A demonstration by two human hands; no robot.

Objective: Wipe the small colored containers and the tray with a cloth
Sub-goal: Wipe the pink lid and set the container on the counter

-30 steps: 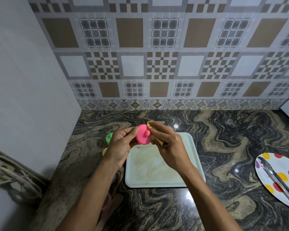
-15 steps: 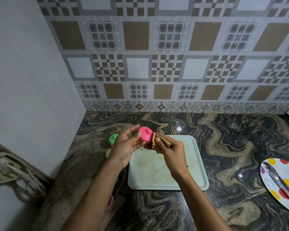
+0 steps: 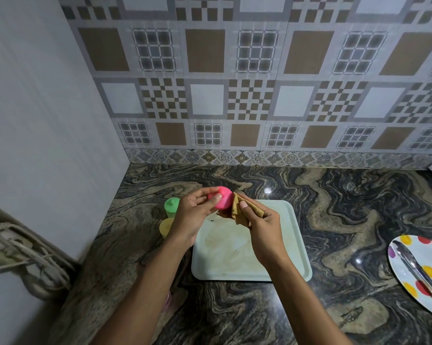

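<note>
The left hand (image 3: pixel 193 216) grips a pink container (image 3: pixel 224 201) above the far left corner of the pale tray (image 3: pixel 237 260). The right hand (image 3: pixel 264 229) pinches a tan cloth (image 3: pixel 241 212), which seems to touch the container's right side. A green container (image 3: pixel 172 206) and a yellow container (image 3: pixel 167 226) stand just left of the tray.

The left hand (image 3: pixel 192 215) half hides the small yellow plastic container (image 3: pixel 166 226); a pink scrap (image 3: pixel 167 301) (can't tell what) peeks from under that forearm. The round white polka-dot plate (image 3: pixel 399 267) and its metal tongs (image 3: pixel 419 272) run off the right edge.
</note>
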